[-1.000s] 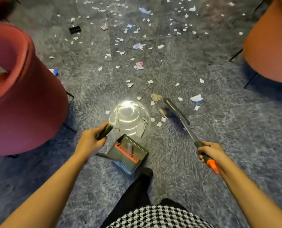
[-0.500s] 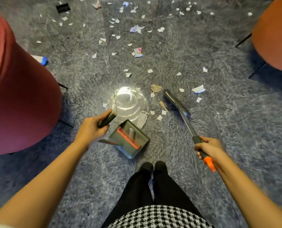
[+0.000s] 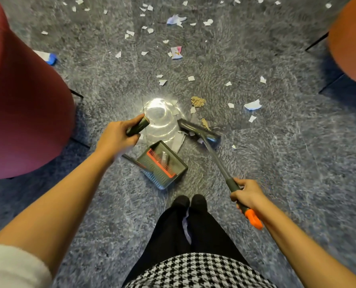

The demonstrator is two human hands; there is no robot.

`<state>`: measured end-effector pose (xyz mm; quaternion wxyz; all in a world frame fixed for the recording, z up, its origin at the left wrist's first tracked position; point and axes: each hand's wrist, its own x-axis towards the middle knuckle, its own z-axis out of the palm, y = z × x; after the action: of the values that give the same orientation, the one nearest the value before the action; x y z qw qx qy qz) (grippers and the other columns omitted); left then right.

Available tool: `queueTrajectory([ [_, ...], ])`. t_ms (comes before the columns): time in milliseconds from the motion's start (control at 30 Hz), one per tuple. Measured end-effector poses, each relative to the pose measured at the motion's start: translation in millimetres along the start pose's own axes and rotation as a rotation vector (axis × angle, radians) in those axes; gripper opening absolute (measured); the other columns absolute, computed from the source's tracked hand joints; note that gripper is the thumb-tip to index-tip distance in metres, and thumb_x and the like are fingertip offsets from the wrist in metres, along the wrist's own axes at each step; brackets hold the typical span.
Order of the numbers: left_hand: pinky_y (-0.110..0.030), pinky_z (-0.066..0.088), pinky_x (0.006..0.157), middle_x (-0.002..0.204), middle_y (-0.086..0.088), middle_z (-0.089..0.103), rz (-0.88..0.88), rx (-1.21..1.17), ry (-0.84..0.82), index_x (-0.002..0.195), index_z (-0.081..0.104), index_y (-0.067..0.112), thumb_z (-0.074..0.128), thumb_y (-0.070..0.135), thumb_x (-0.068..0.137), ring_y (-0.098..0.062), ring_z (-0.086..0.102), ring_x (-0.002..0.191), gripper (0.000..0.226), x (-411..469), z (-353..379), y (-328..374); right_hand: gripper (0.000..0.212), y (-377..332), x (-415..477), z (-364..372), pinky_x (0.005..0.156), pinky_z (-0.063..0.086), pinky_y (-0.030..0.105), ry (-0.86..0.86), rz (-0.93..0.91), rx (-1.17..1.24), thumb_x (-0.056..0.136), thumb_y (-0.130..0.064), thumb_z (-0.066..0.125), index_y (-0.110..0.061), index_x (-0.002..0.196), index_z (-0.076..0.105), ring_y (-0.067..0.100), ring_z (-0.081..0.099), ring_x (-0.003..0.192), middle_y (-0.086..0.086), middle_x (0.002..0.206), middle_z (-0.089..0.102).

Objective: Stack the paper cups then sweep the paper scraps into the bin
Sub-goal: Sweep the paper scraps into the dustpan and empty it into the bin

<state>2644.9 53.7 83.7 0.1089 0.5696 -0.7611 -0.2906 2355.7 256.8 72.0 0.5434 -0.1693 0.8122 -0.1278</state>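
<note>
Sweeping looks barely begun: left hand (image 3: 116,135) clasps the dustpan (image 3: 162,165) by its handle, right hand (image 3: 248,194) clasps the broom (image 3: 198,130); scraps (image 3: 253,104) litter the floor (image 3: 277,163), mostly far; no cups in view.

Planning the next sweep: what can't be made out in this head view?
- Bin, paper cups: nowhere in the head view.
- Inside the dustpan: grey shape, too blurred to identify.
- Floor under the broom head: covered by its bristles.
- Floor glare beside the left hand: washes out what lies there.
- Pink chair, orange chair: cut off by side edges.
</note>
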Motion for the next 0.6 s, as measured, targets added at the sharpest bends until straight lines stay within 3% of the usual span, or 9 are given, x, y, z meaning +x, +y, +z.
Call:
queueTrajectory([
  [300, -0.034, 0.046, 0.059, 0.098, -0.012, 0.071, -0.040, -0.016, 0.052, 0.133, 0.052, 0.035, 0.066, 0.013, 0.080, -0.028, 0.066, 0.077, 0.059, 1, 4, -5, 0.063, 13, -18, -2, 0.032, 0.035, 0.019, -0.140, 0.045, -0.033, 0.081, 0.015, 0.052, -0.013, 0.137, 0.045, 0.018, 0.042, 0.033, 0.018, 0.073, 0.052],
  [467, -0.028, 0.040, 0.060, 0.104, -0.012, 0.071, -0.044, -0.026, 0.079, 0.134, 0.051, 0.033, 0.066, 0.014, 0.081, -0.027, 0.066, 0.079, 0.058, -1, 9, -1, 0.068, 14, -29, -14, 0.032, 0.036, 0.019, -0.214, 0.045, -0.048, 0.080, 0.016, 0.050, -0.014, 0.140, 0.041, 0.014, 0.043, 0.031, 0.016, 0.068, 0.052],
  [600, -0.029, 0.039, 0.061, 0.101, -0.013, 0.071, -0.077, 0.001, 0.088, 0.135, 0.049, 0.034, 0.066, 0.016, 0.082, -0.028, 0.064, 0.078, 0.058, 0, 11, 3, 0.064, 13, -39, -24, 0.032, 0.036, 0.020, -0.266, 0.053, -0.041, 0.078, 0.016, 0.050, -0.016, 0.134, 0.048, 0.015, 0.045, 0.033, 0.014, 0.065, 0.052],
])
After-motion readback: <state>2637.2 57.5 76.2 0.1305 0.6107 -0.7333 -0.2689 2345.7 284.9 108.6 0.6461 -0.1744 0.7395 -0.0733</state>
